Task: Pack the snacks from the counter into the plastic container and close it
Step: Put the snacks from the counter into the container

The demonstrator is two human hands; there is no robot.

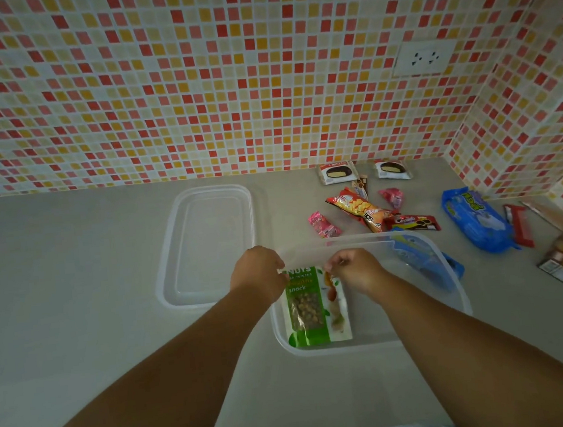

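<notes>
Green-and-white nut pouch point(311, 308) standing in the clear plastic container point(452, 286) on the grey desk point(72, 268), pinched at its top corners by both grips: left hand point(258, 272) and right hand point(356, 268), fingers curled on it. Lid point(207, 244) lying flat just left of the container. Blue pack point(475, 220), chip bag point(358, 209), 2 pink candies point(324, 224) beyond it.
</notes>
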